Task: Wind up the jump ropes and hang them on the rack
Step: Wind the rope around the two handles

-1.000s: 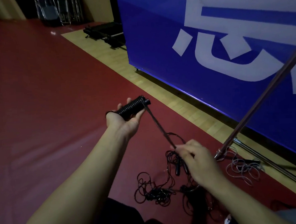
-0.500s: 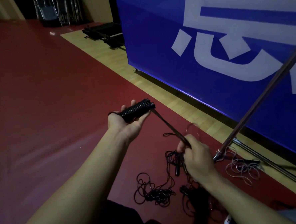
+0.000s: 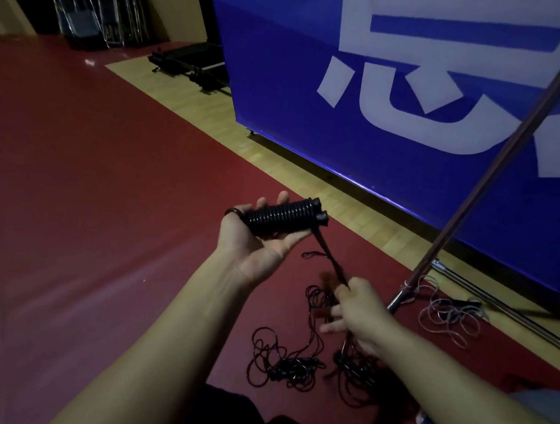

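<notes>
My left hand [image 3: 257, 242] holds two black jump-rope handles [image 3: 285, 215] side by side, palm up, with black cord wound round them in tight coils. From the handles' right end the cord [image 3: 329, 258] runs taut down to my right hand [image 3: 360, 311], which grips it. My right hand is blurred. Below it a tangle of loose black rope [image 3: 291, 362] lies on the red floor. A pale rope [image 3: 449, 316] lies in loops by the foot of the rack pole [image 3: 486, 179].
A big blue banner board [image 3: 394, 73] stands on the right along a strip of wooden floor [image 3: 199, 98]. The rack's base bar [image 3: 507, 306] runs along the floor at right. Black equipment [image 3: 190, 60] and folded chairs [image 3: 103, 19] sit far back.
My right hand has swung down and toward me with the cord, circling the handles. My left hand has turned the handles a little and shifted slightly right.
</notes>
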Available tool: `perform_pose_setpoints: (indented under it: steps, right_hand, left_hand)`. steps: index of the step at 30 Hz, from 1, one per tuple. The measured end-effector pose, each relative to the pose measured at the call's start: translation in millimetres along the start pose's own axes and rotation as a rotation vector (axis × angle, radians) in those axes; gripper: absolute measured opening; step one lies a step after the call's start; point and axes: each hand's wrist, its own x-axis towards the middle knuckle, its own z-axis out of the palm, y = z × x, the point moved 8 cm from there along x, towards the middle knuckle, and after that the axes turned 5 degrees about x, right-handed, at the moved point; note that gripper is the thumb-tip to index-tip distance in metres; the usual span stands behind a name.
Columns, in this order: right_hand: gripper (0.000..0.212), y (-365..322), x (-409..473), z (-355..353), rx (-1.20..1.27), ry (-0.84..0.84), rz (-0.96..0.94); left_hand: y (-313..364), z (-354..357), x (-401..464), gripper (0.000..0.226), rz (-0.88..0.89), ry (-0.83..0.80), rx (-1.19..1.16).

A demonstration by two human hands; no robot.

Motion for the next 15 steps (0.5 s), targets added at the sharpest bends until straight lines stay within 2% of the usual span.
perform_pose_setpoints:
  steps: [3,6,9,12,15]
  right_hand:
    - [0.032,0,6,-11,0.112,0.057,-0.01]
    - [0.026,-11,-6,-4,-0.064,-0.046,-0.183]
    - [0.045,-12,-20,10,-0.244,-0.153,-0.346]
    - [0.03,-20,-22,14,-0.413,-0.158,-0.454]
    - [0.021,-22,-13,7,-0.578,-0.147,-0.394]
  left_hand:
    - [-6,6,-3,0.019,-0.017,-0.021,0.001]
    - [14,4,0,0.023,0.06,0.022,-0.16]
    - [32,-2,0,0.023,0.108,0.053,-0.27]
    - [36,-5,-1,0.022,0.115,0.063,-0.248]
    - [28,-4,-2,0.02,0.068,0.057,-0.138]
